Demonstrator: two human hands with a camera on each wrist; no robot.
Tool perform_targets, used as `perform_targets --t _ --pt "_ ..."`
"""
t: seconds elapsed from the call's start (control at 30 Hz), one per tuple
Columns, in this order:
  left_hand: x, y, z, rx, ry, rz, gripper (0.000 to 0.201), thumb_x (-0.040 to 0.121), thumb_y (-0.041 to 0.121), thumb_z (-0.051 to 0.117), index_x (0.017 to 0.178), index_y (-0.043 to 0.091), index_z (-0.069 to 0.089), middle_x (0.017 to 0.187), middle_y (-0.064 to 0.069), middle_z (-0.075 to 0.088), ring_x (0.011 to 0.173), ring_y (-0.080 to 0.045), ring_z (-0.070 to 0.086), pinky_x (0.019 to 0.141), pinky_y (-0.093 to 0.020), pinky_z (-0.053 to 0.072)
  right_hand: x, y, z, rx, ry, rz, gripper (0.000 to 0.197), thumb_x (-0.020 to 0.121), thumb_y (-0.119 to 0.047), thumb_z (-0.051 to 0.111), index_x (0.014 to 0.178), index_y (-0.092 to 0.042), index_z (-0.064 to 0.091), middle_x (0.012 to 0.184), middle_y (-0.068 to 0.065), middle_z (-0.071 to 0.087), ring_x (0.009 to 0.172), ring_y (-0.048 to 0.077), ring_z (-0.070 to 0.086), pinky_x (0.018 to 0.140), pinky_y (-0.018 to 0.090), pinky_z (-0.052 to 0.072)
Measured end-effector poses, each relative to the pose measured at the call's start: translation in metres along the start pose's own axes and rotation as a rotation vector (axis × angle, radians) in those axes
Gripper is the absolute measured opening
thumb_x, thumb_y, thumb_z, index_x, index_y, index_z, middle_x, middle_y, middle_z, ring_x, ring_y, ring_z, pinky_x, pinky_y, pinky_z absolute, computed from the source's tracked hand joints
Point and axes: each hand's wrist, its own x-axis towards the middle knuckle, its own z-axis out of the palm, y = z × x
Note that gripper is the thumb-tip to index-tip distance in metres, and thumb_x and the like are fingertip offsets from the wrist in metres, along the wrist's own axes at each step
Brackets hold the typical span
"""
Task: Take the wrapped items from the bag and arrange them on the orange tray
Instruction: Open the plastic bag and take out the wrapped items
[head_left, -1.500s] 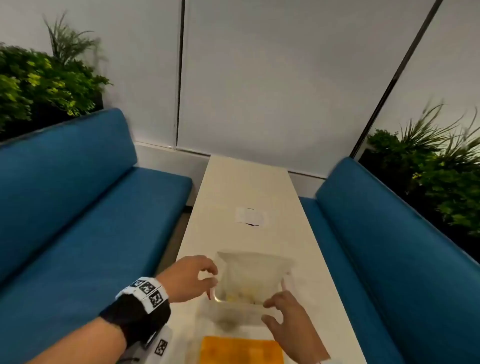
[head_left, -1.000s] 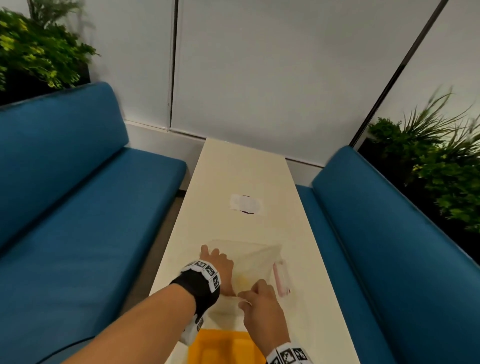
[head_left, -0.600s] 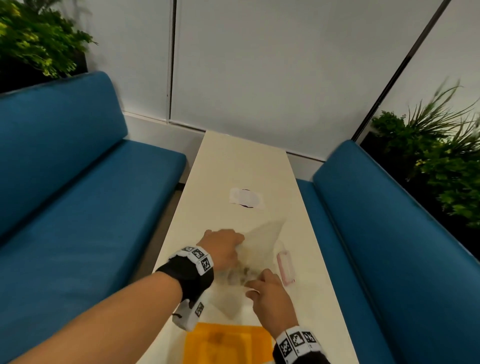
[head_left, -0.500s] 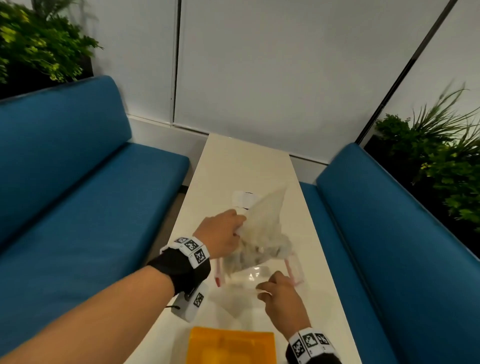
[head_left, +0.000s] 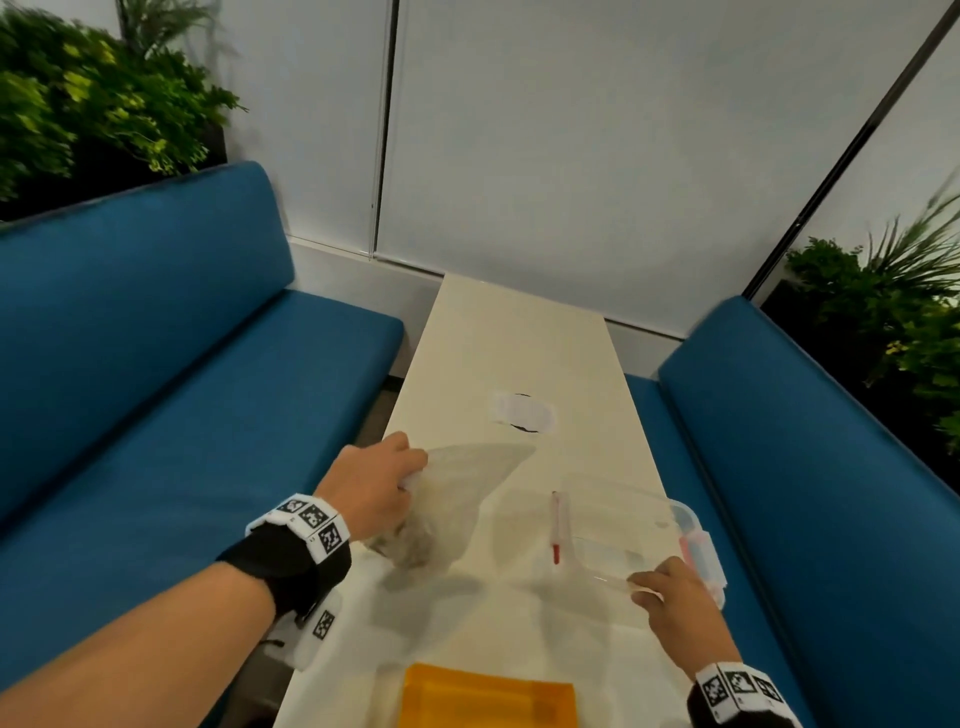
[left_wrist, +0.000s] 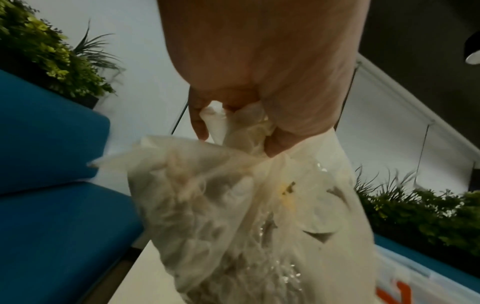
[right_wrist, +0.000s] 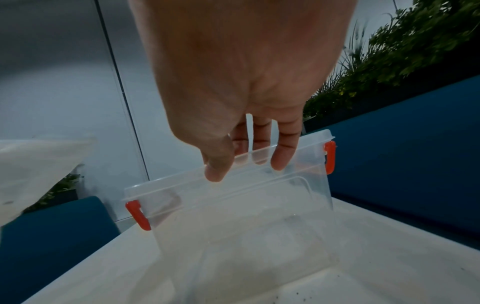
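Fingers (left_wrist: 200, 123) of the left hand (head_left: 371, 488) bunch the bag (head_left: 447, 499) shut beyond the tray (head_left: 488, 701); right hand (head_left: 675, 597) pinches the box (head_left: 618, 530) rim, probably clearing space

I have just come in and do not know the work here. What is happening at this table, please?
A person is unpacking. The left hand grips the gathered top of a thin plastic bag with wrapped items still inside. The right hand holds a clear plastic box with red clips by its rim, near the table's right edge. The orange tray lies near the person, with nothing visible on it.
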Motion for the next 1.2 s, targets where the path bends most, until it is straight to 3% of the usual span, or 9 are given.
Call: perform_targets --t 0.17,0.33,0.47,0.6,0.67,0.73,0.83,1.03,1.2 --pt "-0.016 -0.01 0.024 -0.03 -0.114 0.063 0.015 0.093 0.014 0.05 0.097 0.027 0.042 0.111 0.008 0.047 0.072 -0.013 0.036 0.074 -0.032 0.033 -0.008 -0.023 -0.019 -0.041 0.105 -0.012 0.031 0.087 -0.03 0.074 0.115 -0.037 0.062 0.115 -0.011 0.044 0.106 0.009 0.047 0.093 0.022 0.041" --pt "-0.027 -0.029 0.035 -0.221 -0.256 0.164 0.035 0.081 0.019 0.056 0.113 0.032 0.049 0.115 0.022 0.036 0.097 0.004 0.04 0.09 -0.027 0.038 -0.006 -0.117 -0.017 0.288 0.085 -0.201 0.044 0.086 -0.031 0.075 0.125 -0.039 0.054 0.119 -0.02 0.047 0.102 -0.006 0.054 0.083 0.016 0.046" --pt "-0.031 -0.034 0.025 -0.478 -0.166 0.22 0.034 0.084 0.017 0.051 0.111 0.037 0.057 0.116 0.022 0.048 0.116 0.001 0.046 0.099 -0.019 0.039 0.021 -0.162 0.004 0.288 -0.081 -0.259 0.061 0.092 -0.025 0.067 0.145 -0.036 0.039 0.143 -0.017 0.036 0.125 0.004 0.048 0.102 0.023 0.042" --pt "-0.036 -0.039 0.017 -0.577 0.026 0.286 0.042 0.096 0.002 0.054 0.109 0.042 0.064 0.111 0.022 0.062 0.11 0.0 0.06 0.094 -0.012 0.045 0.045 -0.18 0.019 0.22 -0.185 -0.233 0.066 0.096 -0.019 0.06 0.153 -0.03 0.03 0.16 -0.008 0.023 0.147 0.011 0.026 0.12 0.03 0.026" --pt "-0.039 -0.041 0.013 -0.648 0.073 0.285 0.043 0.098 0.001 0.059 0.108 0.043 0.067 0.108 0.023 0.068 0.106 -0.002 0.066 0.093 -0.017 0.052 0.054 -0.185 0.021 0.251 -0.185 -0.236 0.055 0.096 -0.017 0.06 0.147 -0.029 0.042 0.154 -0.008 0.034 0.141 0.013 0.037 0.116 0.03 0.032" --pt "-0.043 -0.042 0.008 -0.706 0.107 0.262 0.039 0.096 0.004 0.066 0.107 0.041 0.07 0.107 0.023 0.07 0.103 -0.006 0.07 0.091 -0.021 0.055 0.059 -0.189 0.021 0.262 -0.136 -0.226 0.029 0.094 -0.015 0.062 0.119 -0.031 0.062 0.134 -0.007 0.055 0.113 0.01 0.058 0.097 0.025 0.044" --pt "-0.047 -0.046 -0.001 -0.759 0.191 0.228 0.029 0.088 0.007 0.078 0.104 0.03 0.074 0.107 0.019 0.068 0.101 -0.009 0.071 0.088 -0.02 0.056 0.06 -0.189 0.015 0.251 -0.045 -0.22 0.021 0.092 -0.017 0.065 0.08 -0.034 0.06 0.102 -0.005 0.064 0.084 0.005 0.061 0.076 0.02 0.044" --pt "-0.046 -0.069 -0.016 -0.652 0.269 -0.046 0.022 0.079 0.02 0.087 0.071 0.036 0.075 0.085 0.018 0.07 0.083 -0.006 0.068 0.079 -0.028 0.055 0.039 -0.179 -0.016 0.354 0.076 -0.279 0.015 0.086 -0.012 0.072 0.08 -0.025 0.07 0.082 -0.012 0.069 0.08 0.001 0.062 0.068 0.008 0.043" --pt "-0.048 -0.069 -0.027 -0.587 0.268 -0.119 0.027 0.084 0.017 0.083 0.074 0.04 0.073 0.081 0.016 0.071 0.079 -0.003 0.065 0.073 -0.017 0.048 0.017 -0.177 -0.034 0.434 0.111 -0.264 0.016 0.084 -0.017 0.077 0.074 -0.028 0.07 0.078 -0.006 0.069 0.071 0.012 0.063 0.058 0.025 0.053"
